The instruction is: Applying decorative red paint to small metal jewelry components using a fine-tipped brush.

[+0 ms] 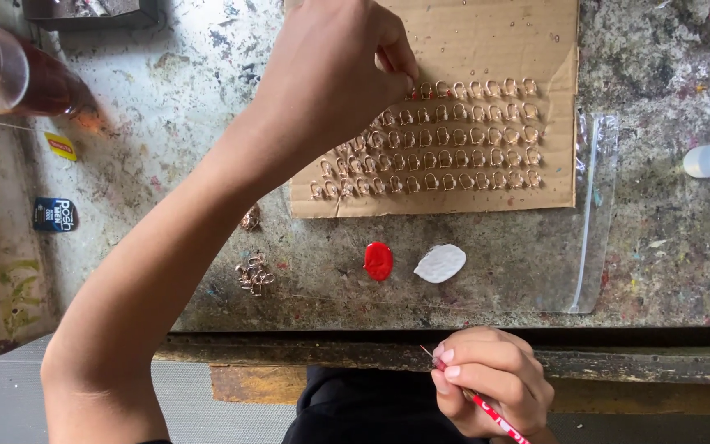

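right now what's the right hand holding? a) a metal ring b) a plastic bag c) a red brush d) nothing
c: the right hand grips a thin red brush near the bench edge, while the left hand reaches to the rings on the cardboard.

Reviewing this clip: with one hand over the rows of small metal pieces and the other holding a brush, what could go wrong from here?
The left hand reaches across the rows of metal pieces on the cardboard; its forearm could knock some out of line. The red paint blob and white paint blob lie open below the cardboard, so an arm might smear them. The red brush in the right hand could mark clothing.
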